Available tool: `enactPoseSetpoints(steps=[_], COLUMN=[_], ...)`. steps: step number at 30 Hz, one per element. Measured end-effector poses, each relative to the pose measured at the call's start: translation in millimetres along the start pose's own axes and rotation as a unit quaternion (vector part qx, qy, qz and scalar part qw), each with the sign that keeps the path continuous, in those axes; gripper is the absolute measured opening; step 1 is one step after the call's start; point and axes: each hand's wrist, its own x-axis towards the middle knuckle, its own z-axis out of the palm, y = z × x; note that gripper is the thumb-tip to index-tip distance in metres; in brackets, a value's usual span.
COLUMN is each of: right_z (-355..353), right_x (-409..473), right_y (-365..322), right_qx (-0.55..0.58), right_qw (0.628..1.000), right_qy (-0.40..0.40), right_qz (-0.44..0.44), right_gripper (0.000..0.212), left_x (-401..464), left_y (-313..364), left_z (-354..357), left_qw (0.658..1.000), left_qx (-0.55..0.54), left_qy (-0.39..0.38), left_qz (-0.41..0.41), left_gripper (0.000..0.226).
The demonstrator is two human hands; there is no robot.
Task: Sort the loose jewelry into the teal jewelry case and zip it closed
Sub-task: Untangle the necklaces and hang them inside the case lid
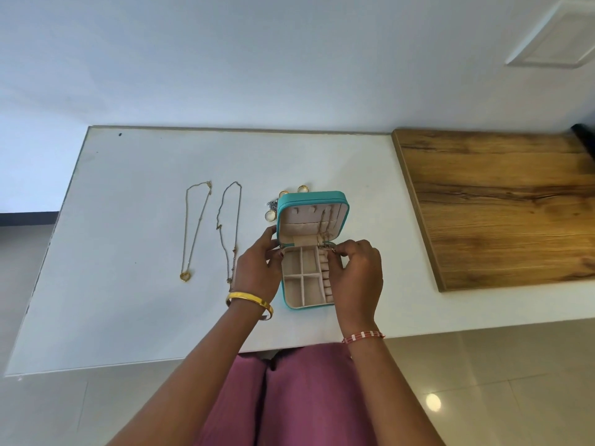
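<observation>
We see the teal case (311,249) lying open on the white table (128,220), its lid propped up. Our left hand (257,268) grips the case's left edge at the hinge. Our right hand (355,268) pinches a thin chain (323,226) hanging in the lid. 2 necklaces (212,233) lie left of the case, and rings (302,188) sit just behind it.
</observation>
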Motion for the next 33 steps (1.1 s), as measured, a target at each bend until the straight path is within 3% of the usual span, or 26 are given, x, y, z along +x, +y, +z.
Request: enactPoseSetpoints(steps=[8, 15, 20, 28, 33], right_z=[-2, 8, 10, 4, 5], right_x=[16, 17, 15, 16, 16], right_y=[-17, -14, -9, -8, -9], right_qx=[0.174, 0.023, 0.022, 0.046, -0.028], right_qw=[0.979, 1.0, 1.0, 0.997, 0.997], right_qy=[-0.035, 0.002, 0.01, 0.017, 0.031], right_qz=[0.103, -0.004, -0.016, -0.051, -0.071], right_gripper=[0.008, 0.016, 0.006, 0.02, 0.021], left_x=[-2, -2, -1, -1, 0], left_y=[0, 0, -2, -3, -3], left_z=[2, 2, 2, 3, 3], left_qw=[1.0, 1.0, 1.0, 1.0, 1.0], left_qx=[-0.015, -0.018, -0.016, -0.018, -0.017], left_qy=[0.006, 0.007, 0.009, 0.009, 0.005], left_qz=[-0.01, -0.014, -0.011, -0.014, -0.018], left_gripper=[0.051, 0.052, 0.053, 0.053, 0.054])
